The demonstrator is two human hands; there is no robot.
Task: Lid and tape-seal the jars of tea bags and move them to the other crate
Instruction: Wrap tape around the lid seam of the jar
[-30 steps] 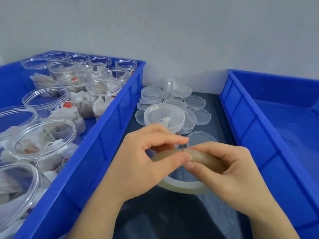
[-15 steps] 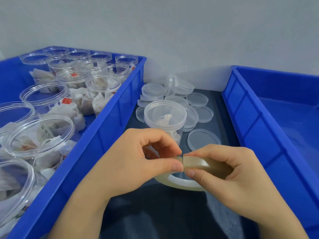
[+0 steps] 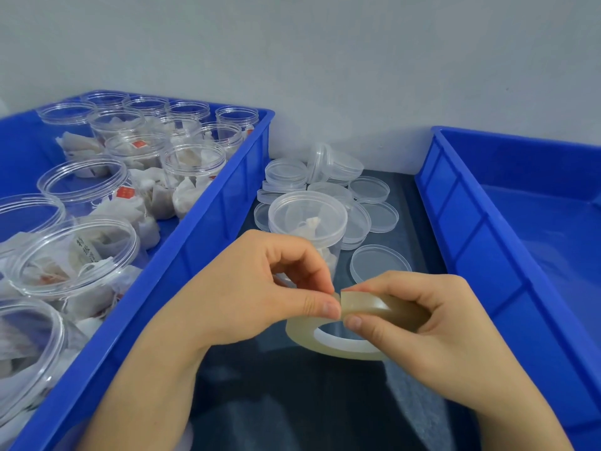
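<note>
My right hand (image 3: 429,323) grips a roll of clear tape (image 3: 367,333) above the dark tabletop (image 3: 292,402). My left hand (image 3: 253,294) pinches the tape's loose end at the top of the roll with thumb and forefinger. Just behind my hands stands a lidded jar of tea bags (image 3: 309,226), partly hidden by my left fingers. A blue crate (image 3: 208,242) on the left holds several open jars with tea bags (image 3: 78,255). Another blue crate (image 3: 481,242) stands on the right with nothing visible in it.
Several loose clear lids (image 3: 374,196) lie in a pile between the crates, behind the lidded jar; one lid (image 3: 380,262) lies apart near my right hand. A grey wall rises right behind the crates.
Both hands and the tape roll have stayed in about the same place. My left thumb and forefinger have closed on the tape's end at the top of the roll.
</note>
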